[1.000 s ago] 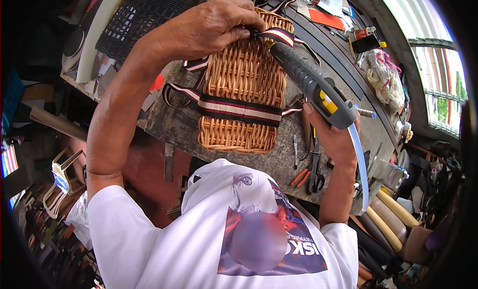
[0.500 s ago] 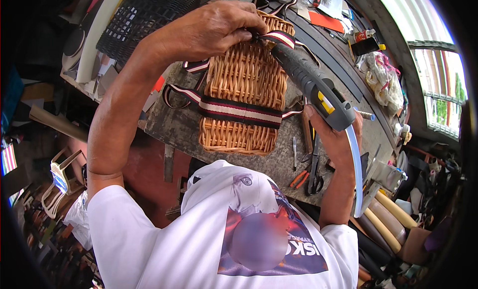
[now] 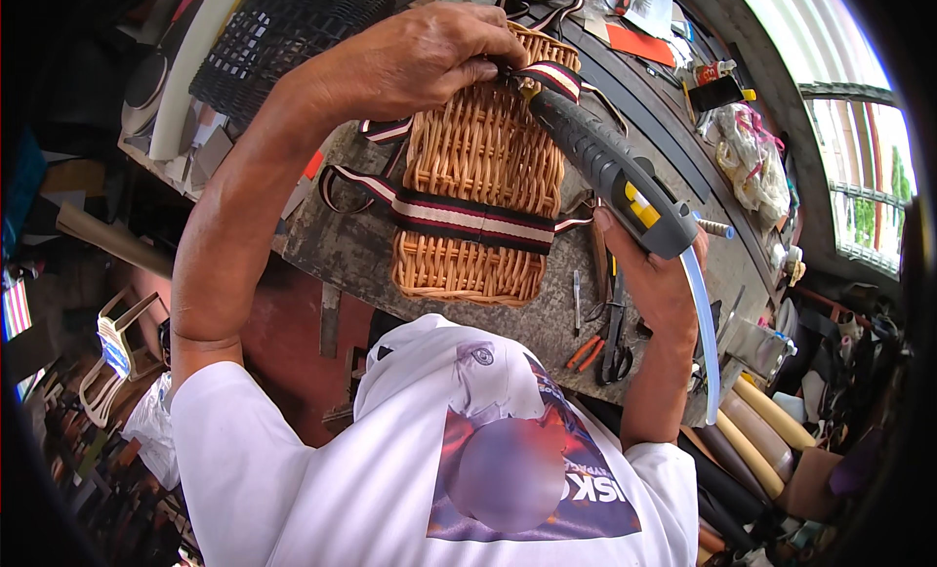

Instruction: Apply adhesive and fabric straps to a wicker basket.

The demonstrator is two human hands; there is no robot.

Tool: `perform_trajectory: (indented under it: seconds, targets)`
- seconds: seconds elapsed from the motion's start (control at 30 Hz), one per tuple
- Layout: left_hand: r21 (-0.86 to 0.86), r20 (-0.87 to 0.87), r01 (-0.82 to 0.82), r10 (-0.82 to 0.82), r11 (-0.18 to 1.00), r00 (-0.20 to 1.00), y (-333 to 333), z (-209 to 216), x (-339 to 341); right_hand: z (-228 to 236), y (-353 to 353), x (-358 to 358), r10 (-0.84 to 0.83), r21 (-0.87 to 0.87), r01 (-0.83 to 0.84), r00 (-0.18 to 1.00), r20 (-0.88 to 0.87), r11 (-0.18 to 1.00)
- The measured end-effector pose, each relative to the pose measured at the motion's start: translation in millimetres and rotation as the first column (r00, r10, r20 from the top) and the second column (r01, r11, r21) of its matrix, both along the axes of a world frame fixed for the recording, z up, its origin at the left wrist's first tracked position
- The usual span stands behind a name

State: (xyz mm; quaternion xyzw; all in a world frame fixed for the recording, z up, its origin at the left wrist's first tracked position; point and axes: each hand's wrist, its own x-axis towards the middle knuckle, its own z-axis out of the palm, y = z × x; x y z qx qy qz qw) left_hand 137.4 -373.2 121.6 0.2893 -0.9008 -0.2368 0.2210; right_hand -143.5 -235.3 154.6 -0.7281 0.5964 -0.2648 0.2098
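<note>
A brown wicker basket (image 3: 483, 152) lies on the worn worktable (image 3: 337, 230). Black, maroon and cream striped webbing (image 3: 472, 221) crosses its near part. Another length of striped strap (image 3: 553, 76) runs over the far part, and my left hand (image 3: 429, 60) pinches its end with thumb and fingers. My right hand (image 3: 649, 269) grips a dark grey glue gun (image 3: 605, 167), much of the hand hidden under it. The gun's nozzle points at the strap by my left fingertips. From its rear hangs a long translucent glue stick (image 3: 701, 333).
Orange-handled pliers (image 3: 588, 352), black scissors (image 3: 617, 357) and a pen (image 3: 577, 299) lie right of the basket. A black woven basket (image 3: 278, 55) stands far left. Plastic bags (image 3: 750, 167) sit by the window. A chair (image 3: 115, 357) stands at left, with rolled material (image 3: 761, 430) at lower right.
The glue gun has shifted slightly toward my left fingers, and its body has rolled a little, showing more of the yellow part. The glue stick swings slightly right. My left hand barely moves.
</note>
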Motion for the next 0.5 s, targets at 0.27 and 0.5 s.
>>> perform_trajectory:
  seconds: [0.27,0.5]
  targets:
    - [-0.005,-0.017,-0.010,0.010,1.000,1.000,2,6,-1,1,3,-2,0.073,-0.120,-0.099,0.977,-0.200,0.988]
    - [0.127,-0.080,0.066,-0.056,0.990,0.995,1,11,-1,-9,11,5,0.080,-0.172,-0.131,0.957,-0.278,0.976]
